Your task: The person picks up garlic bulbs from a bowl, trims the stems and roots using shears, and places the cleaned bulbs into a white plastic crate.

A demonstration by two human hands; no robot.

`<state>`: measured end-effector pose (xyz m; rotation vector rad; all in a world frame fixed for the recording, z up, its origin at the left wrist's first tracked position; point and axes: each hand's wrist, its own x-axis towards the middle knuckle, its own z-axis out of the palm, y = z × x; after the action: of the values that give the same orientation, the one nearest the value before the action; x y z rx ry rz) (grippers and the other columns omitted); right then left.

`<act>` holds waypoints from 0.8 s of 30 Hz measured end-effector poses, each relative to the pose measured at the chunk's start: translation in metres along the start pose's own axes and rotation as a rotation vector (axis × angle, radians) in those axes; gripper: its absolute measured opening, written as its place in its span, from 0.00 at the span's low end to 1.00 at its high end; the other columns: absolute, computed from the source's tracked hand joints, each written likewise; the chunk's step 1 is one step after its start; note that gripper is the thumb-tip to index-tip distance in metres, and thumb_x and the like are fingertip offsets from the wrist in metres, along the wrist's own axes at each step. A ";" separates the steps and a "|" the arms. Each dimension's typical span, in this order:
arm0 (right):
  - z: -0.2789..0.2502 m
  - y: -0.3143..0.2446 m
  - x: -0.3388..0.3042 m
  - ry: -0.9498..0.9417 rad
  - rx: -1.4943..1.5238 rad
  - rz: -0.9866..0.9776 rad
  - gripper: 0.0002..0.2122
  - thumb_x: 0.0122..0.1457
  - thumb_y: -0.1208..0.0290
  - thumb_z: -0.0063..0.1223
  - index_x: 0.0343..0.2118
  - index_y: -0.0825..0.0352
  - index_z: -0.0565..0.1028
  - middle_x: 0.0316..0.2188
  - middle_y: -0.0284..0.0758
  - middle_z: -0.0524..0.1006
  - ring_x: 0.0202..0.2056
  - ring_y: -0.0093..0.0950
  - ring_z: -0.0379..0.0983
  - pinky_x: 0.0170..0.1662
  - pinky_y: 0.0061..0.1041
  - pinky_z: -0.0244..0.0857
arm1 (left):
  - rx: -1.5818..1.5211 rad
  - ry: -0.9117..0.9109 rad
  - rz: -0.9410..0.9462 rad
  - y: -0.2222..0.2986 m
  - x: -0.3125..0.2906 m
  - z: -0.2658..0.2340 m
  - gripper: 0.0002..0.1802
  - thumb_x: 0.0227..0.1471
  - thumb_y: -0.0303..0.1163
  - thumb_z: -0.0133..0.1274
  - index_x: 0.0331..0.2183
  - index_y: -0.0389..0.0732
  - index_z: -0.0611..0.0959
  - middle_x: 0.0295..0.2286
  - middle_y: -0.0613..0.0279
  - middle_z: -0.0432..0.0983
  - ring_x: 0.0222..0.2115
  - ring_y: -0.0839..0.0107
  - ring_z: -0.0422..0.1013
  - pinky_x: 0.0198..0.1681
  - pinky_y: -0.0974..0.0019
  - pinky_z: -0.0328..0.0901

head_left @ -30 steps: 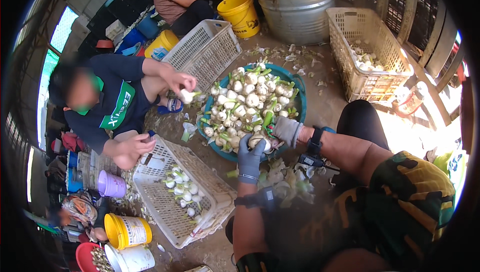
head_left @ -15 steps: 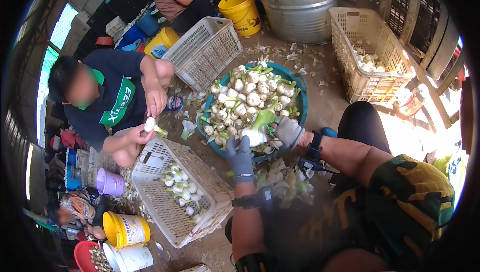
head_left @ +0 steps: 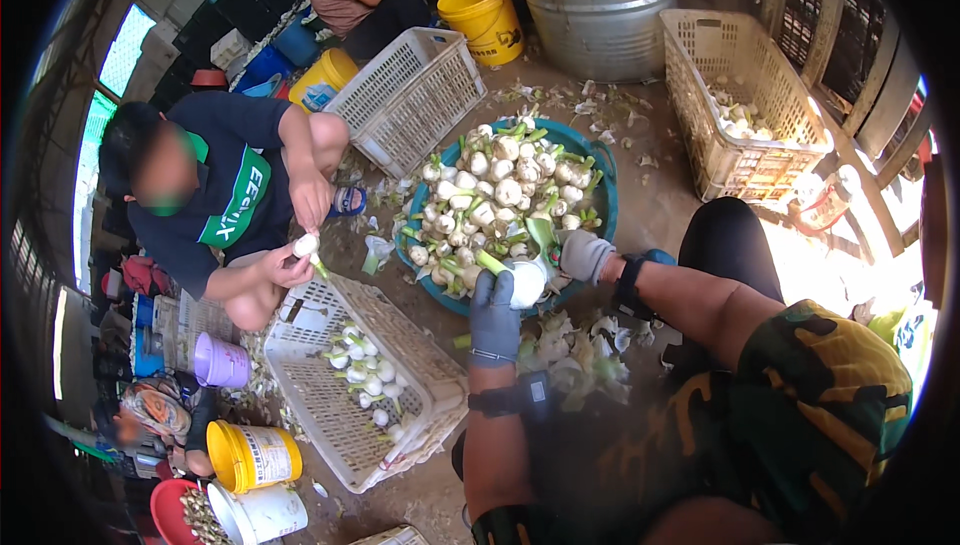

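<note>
Just over the near edge of a blue tub [head_left: 607,180] heaped with garlic bulbs [head_left: 500,185], my left hand [head_left: 494,320] in a grey glove is closed around a white garlic bulb [head_left: 526,285]. Its green stem points up and to the left. My right hand [head_left: 586,257], in a paler glove, is curled beside the bulb. A small red and green thing shows at its fingertips; its kind is hidden. A loose pale-green leaf [head_left: 542,234] stands between the bulb and my right fingers.
A white crate [head_left: 300,370] with trimmed bulbs stands at left; a co-worker [head_left: 235,195] beside it holds another bulb. Other crates [head_left: 410,100] [head_left: 750,160] stand beyond the tub, near a yellow bucket [head_left: 482,20] and a metal drum [head_left: 600,25]. Husks [head_left: 570,355] litter the floor.
My left fingers have wrapped around the bulb, which has turned so its stem points up-left. The leaf now stands apart toward my right hand, which has shifted slightly right.
</note>
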<state>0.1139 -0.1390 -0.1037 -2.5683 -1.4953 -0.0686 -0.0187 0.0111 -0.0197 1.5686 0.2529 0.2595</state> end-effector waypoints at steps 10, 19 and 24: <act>0.028 -0.056 -0.072 -0.590 0.369 -0.038 0.18 0.48 0.60 0.52 0.38 0.68 0.73 0.30 0.46 0.76 0.37 0.42 0.72 0.40 0.37 0.65 | 0.059 0.291 0.194 0.006 0.004 -0.032 0.15 0.54 0.29 0.44 0.43 0.31 0.70 0.39 0.52 0.71 0.38 0.65 0.71 0.42 0.68 0.66; -0.046 -0.059 0.008 0.248 0.776 -0.130 0.15 0.44 0.70 0.54 0.37 0.68 0.71 0.29 0.47 0.74 0.34 0.43 0.72 0.35 0.35 0.64 | -0.294 0.252 -0.104 -0.017 0.004 -0.022 0.17 0.52 0.36 0.46 0.40 0.33 0.73 0.35 0.56 0.75 0.36 0.65 0.73 0.40 0.67 0.68; -0.043 -0.083 -0.015 0.214 0.737 -0.087 0.07 0.47 0.71 0.50 0.30 0.65 0.74 0.21 0.41 0.75 0.23 0.40 0.72 0.28 0.30 0.66 | -0.662 0.330 -0.365 -0.034 0.020 -0.030 0.25 0.55 0.48 0.37 0.39 0.35 0.74 0.33 0.57 0.75 0.34 0.62 0.72 0.38 0.59 0.69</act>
<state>0.0365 -0.1191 -0.0535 -1.8474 -1.2429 0.1626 -0.0091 0.0469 -0.0530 0.8007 0.6328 0.2779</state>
